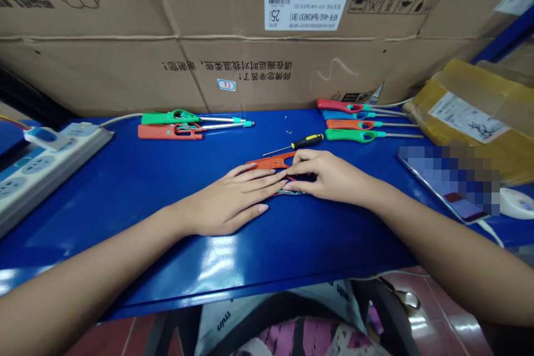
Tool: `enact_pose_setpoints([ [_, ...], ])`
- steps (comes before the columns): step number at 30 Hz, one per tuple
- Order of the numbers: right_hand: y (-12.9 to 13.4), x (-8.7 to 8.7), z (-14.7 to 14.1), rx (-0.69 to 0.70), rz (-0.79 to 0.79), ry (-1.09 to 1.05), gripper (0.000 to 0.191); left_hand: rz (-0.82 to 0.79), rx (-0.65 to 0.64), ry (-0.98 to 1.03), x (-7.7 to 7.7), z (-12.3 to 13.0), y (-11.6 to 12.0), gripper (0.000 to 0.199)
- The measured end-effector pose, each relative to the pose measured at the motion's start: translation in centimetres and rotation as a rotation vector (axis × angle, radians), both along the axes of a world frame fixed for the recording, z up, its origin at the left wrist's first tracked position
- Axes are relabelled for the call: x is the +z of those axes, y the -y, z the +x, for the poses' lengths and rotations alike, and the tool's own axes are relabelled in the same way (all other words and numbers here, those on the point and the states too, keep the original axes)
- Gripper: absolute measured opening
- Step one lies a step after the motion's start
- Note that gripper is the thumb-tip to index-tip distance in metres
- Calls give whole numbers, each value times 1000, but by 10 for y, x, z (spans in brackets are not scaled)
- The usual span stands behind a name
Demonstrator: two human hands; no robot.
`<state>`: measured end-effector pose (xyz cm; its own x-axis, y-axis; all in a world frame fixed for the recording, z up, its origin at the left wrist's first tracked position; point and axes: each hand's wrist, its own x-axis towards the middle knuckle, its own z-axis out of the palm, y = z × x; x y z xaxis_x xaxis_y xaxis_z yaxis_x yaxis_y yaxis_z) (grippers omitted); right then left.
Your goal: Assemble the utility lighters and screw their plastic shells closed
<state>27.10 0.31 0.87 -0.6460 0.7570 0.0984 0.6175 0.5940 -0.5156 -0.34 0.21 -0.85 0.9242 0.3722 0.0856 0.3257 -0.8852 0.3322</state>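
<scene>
On the blue tabletop, my left hand (231,197) lies flat with its fingers stretched out over a part that they mostly cover. An orange lighter shell half (267,163) shows just beyond those fingertips. My right hand (334,175) meets the left fingertips, its thumb and fingers drawn together in a pinch. What sits in that pinch is hidden. Thin coloured wires (291,193) peek out below the two hands. A yellow and black screwdriver (307,141) rests just past the shell, its tip toward the left.
Green (169,117) and orange (169,132) lighters lie at the back left, with several more, including a red one (339,104), at the back right. A power strip (45,161) runs along the left. A phone (446,183) and yellow package (475,117) occupy the right; cardboard (125,67) stands behind.
</scene>
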Motion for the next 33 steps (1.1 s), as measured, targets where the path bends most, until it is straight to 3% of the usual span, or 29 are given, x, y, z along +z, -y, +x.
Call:
enact_pose_setpoints([
  [4, 0, 20, 14, -33, 23, 39, 26, 2, 9, -52, 0, 0, 1, 63],
  [7, 2, 32, 24, -4, -129, 128, 23, 13, 4, -65, 0, -1, 1, 64],
  [11, 4, 35, 25, 65, -230, 245, 5, 15, 6, -62, 0, -1, 2, 64],
  [13, 4, 35, 25, 76, -254, 226, 5, 8, 10, -44, 1, -1, 2, 64],
  [20, -3, 32, 26, 158, -41, 186, 19, -15, 7, 5, 2, 0, 1, 66],
  [33, 0, 29, 22, 254, 68, 273, 25, -15, 0, 7, 2, 0, 1, 65],
])
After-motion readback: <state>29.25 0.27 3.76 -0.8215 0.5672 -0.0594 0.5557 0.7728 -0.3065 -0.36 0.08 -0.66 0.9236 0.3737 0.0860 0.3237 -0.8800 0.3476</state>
